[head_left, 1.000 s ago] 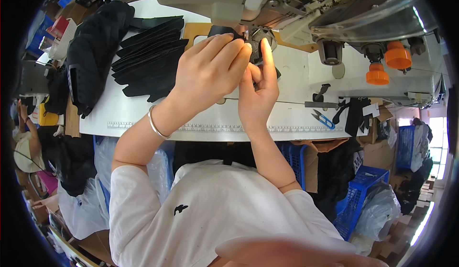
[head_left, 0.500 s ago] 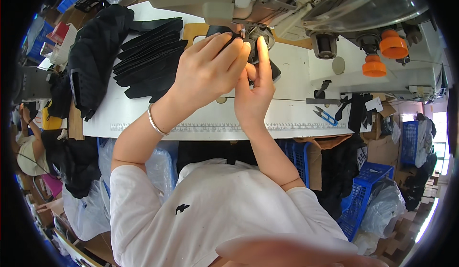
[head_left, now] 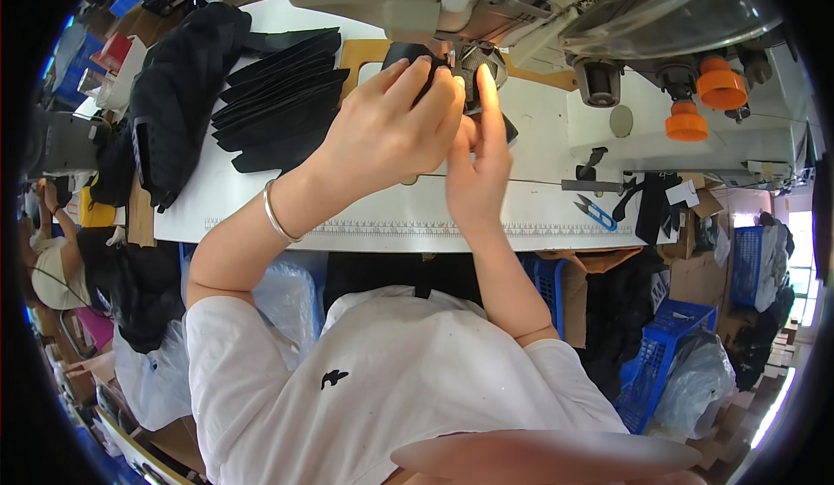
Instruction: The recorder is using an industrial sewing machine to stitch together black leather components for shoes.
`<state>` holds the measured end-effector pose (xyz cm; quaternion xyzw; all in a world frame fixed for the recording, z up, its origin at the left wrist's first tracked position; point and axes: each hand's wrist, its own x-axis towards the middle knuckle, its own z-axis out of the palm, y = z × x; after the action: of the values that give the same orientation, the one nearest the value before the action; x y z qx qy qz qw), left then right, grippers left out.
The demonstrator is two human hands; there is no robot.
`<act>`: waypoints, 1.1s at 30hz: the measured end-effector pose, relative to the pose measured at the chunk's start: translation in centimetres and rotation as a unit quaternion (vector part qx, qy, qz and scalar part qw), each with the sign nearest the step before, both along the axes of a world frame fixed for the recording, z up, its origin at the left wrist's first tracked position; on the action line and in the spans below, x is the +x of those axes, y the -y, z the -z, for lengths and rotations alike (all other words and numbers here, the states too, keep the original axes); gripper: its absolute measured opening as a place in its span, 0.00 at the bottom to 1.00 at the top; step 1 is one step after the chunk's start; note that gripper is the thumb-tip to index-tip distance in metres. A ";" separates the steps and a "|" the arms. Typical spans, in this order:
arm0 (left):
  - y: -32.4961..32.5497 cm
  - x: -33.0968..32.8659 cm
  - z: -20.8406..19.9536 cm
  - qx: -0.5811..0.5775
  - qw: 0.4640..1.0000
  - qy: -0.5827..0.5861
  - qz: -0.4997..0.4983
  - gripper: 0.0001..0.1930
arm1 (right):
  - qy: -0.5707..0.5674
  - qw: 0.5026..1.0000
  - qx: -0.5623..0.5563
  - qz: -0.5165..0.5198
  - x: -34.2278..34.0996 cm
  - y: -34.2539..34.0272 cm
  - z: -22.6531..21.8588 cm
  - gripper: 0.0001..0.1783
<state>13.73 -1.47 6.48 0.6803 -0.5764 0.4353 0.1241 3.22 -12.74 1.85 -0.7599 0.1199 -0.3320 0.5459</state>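
At the sewing machine (head_left: 417,23), both of my hands work close together on a black fabric piece (head_left: 408,53) beneath the needle area. My left hand (head_left: 391,120), with a silver bangle at its wrist, is closed, its fingers bent down over the piece. Beside it, my right hand (head_left: 479,159) has the index finger stretched up along the fabric, while the thumb and other fingers curl in at its edge. The fingers hide most of the piece, and the stitching spot is covered.
Left of my hands lies a fanned stack of black fabric pieces (head_left: 278,107), beside a bulky black fabric bundle (head_left: 178,102). Blue thread snips (head_left: 598,212) rest at the table's right. A ruler strip (head_left: 365,227) runs along the front edge. Blue crates (head_left: 665,346) stand below right.
My view has shifted slightly, so the machine and table sit a little farther right. Both hands stay at the fabric near the needle, with only slight movement of the arms.
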 end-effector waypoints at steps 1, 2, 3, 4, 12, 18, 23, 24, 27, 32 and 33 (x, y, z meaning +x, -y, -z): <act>-0.1 -0.1 0.0 0.006 1.000 0.004 -0.005 0.17 | -0.008 1.000 0.004 -0.019 -0.3 0.4 -0.4 0.35; -0.2 -0.3 0.0 0.003 1.000 0.004 -0.008 0.17 | 0.017 0.999 0.043 -0.011 -0.4 0.5 -1.1 0.31; -0.1 -0.7 -0.1 0.010 1.000 -0.008 -0.020 0.16 | 0.016 0.999 0.040 -0.012 -0.7 1.4 -1.1 0.31; 0.0 -1.1 0.0 0.017 0.999 -0.020 -0.036 0.15 | 0.023 0.996 -0.084 0.024 -0.8 2.6 -1.1 0.27; 0.7 -2.1 1.8 -0.103 0.989 -0.095 -0.050 0.13 | 0.042 0.938 -0.343 0.019 0.7 6.3 -3.3 0.17; 0.5 -2.1 1.9 -0.103 0.988 -0.111 -0.034 0.16 | 0.043 0.943 -0.329 0.008 0.9 6.3 -3.7 0.17; 0.7 -2.3 1.7 -0.096 0.987 -0.120 -0.043 0.17 | 0.027 0.946 -0.323 0.009 0.9 6.6 -4.0 0.17; 0.7 -2.3 1.6 -0.092 0.987 -0.120 -0.045 0.17 | 0.021 0.944 -0.330 0.008 0.9 6.6 -4.1 0.17; 0.8 -1.8 1.5 -0.094 0.988 -0.115 -0.035 0.16 | 0.025 0.939 -0.344 0.012 0.8 6.7 -4.0 0.17; 0.5 -0.9 1.5 -0.091 0.989 -0.115 -0.012 0.14 | 0.021 0.937 -0.349 0.014 0.7 6.5 -4.2 0.16; 0.3 -0.7 1.4 -0.082 0.989 -0.121 -0.004 0.14 | 0.021 0.936 -0.351 0.016 0.7 6.4 -4.2 0.16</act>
<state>13.02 -1.75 5.10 0.7177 -0.5171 0.3959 0.2466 3.93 -19.14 6.08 -0.8937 -0.0036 -0.3780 0.2418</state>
